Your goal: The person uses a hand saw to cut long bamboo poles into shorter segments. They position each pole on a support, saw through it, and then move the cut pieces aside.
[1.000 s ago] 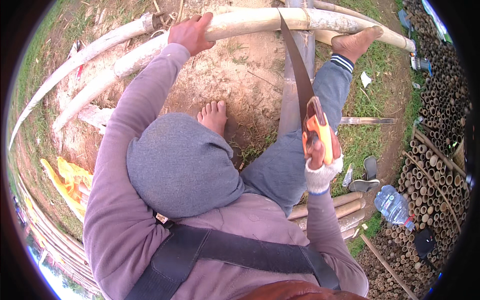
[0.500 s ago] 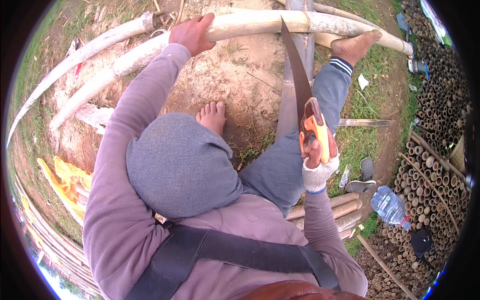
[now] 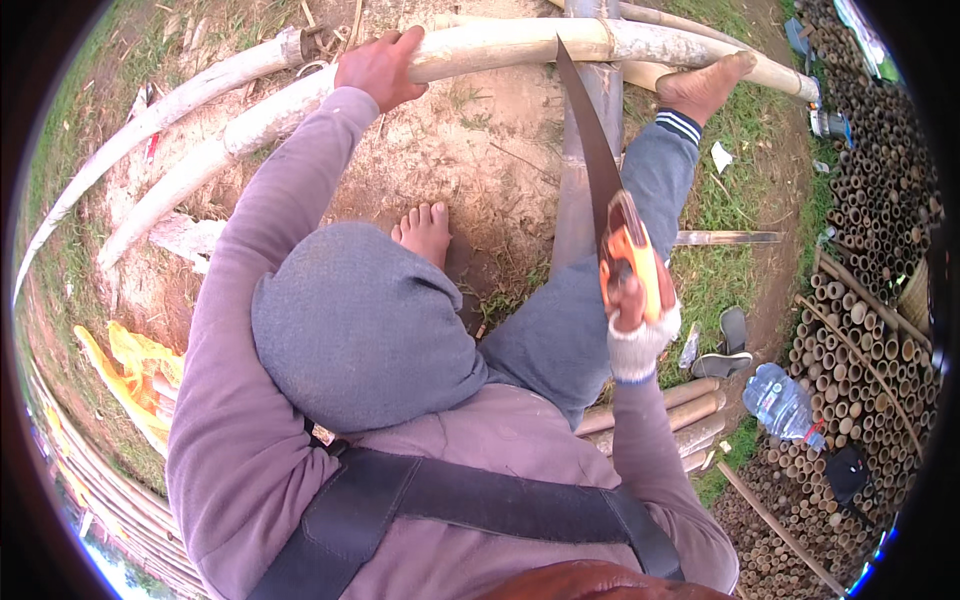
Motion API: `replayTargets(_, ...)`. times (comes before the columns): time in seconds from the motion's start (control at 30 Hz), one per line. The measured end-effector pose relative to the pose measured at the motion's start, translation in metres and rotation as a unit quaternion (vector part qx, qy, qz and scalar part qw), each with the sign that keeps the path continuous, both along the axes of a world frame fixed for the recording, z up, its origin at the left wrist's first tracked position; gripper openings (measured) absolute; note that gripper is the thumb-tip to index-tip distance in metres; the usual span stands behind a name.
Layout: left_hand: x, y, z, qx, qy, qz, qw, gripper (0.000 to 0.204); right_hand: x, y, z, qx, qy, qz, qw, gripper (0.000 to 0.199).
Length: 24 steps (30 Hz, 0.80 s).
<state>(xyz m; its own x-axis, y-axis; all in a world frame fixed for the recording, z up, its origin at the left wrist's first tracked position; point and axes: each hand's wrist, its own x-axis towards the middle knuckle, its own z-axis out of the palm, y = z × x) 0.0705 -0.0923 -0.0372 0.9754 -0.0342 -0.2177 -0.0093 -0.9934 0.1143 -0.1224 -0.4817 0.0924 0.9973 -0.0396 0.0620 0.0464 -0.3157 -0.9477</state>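
My left hand [image 3: 381,70] is wrapped over a long pale bamboo pole [image 3: 490,48], which runs across the far side in front of me. In a white fingerless glove, my right hand [image 3: 640,325] grips the orange and brown handle of a handsaw [image 3: 594,140]. The saw's dark blade points away from me, its tip close against the near side of the pole; whether it has cut in cannot be told. My bare right foot [image 3: 705,87] presses on the pole's right part. Beneath the pole lies a thick greyish bamboo [image 3: 592,120], crossing it.
Another pale pole [image 3: 170,100] lies at the left, near a yellow plastic sheet [image 3: 135,365]. Stacked cut bamboo [image 3: 850,340] fills the right side, with a large plastic bottle [image 3: 783,405] and grey sandals [image 3: 730,345] beside it. Short bamboo lengths [image 3: 680,405] lie by my right forearm.
The handsaw has tilted slightly, its tip shifting a little left, and my right hand has moved slightly. My left hand stays on the pole. The whole view has shifted a little.
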Motion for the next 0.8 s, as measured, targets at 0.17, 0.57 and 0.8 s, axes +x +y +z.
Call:
replayTargets(0.17,0.004,-0.007,0.001,-0.014,0.016,0.0,1.0,0.079,0.112,0.043,-0.046,-0.138,-0.091,0.016,0.986,0.038)
replayTargets(0.57,0.001,-0.005,0.001,-0.008,-0.03,-0.019,0.999,0.08,0.017,-0.012,0.016,0.052,0.039,0.009,0.998,0.045)
replayTargets(0.8,0.001,-0.012,0.0,-0.012,-0.036,-0.027,0.999,0.077,0.146,0.04,-0.041,-0.187,-0.041,-0.019,0.981,0.039)
